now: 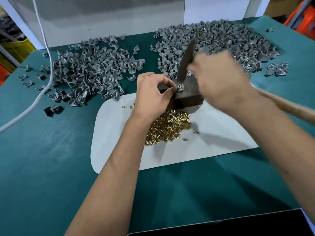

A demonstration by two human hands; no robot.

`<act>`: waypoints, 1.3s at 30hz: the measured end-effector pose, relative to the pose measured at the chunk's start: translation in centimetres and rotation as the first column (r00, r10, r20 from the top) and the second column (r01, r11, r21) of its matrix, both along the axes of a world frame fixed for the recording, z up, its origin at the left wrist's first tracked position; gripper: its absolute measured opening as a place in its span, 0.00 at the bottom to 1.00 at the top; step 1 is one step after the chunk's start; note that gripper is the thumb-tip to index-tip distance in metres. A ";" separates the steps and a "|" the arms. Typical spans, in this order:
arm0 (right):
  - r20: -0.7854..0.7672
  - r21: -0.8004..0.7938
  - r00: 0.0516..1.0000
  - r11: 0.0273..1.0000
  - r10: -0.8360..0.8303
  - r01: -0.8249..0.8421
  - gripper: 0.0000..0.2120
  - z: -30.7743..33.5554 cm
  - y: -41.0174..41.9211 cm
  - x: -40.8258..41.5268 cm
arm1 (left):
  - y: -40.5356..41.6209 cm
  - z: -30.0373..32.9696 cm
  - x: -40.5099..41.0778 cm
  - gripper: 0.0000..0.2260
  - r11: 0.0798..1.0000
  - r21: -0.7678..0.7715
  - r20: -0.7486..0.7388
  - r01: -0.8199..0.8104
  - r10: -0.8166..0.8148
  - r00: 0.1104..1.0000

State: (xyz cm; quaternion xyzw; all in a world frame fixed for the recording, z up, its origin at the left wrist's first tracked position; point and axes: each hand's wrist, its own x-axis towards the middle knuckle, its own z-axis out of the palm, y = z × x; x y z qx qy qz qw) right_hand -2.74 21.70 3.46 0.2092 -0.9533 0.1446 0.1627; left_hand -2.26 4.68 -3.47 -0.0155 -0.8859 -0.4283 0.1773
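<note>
You are pinching the part (180, 87) on the block (189, 97) with your left hand (153, 92), your blurred right hand (219, 82) seemingly gripping the bar (185, 60) slanting just above it.

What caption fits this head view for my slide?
Left hand pinches a grey part on a dark block while the blurred right hand grips a dark bar.

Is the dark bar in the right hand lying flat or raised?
Raised: the dark bar stands steeply tilted, lower end at the block, gripped by the blurred right hand.
</note>
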 end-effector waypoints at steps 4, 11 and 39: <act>0.066 0.086 0.997 0.996 0.028 -0.034 0.10 0.7 0.1 -0.3 | 0.1 0.1 0.1 0.04 1.000 0.007 0.011 -0.005 0.005 1.000; 0.091 0.106 0.996 0.994 -0.006 -0.004 0.13 -0.5 -0.1 -0.1 | 0.0 -0.1 -0.1 0.05 0.999 0.038 0.015 0.001 -0.002 1.000; 0.086 -0.094 0.980 0.978 -0.179 0.187 0.09 -1.9 5.2 -0.3 | 0.2 -0.4 -0.1 0.09 0.987 0.158 0.069 -0.014 0.003 0.998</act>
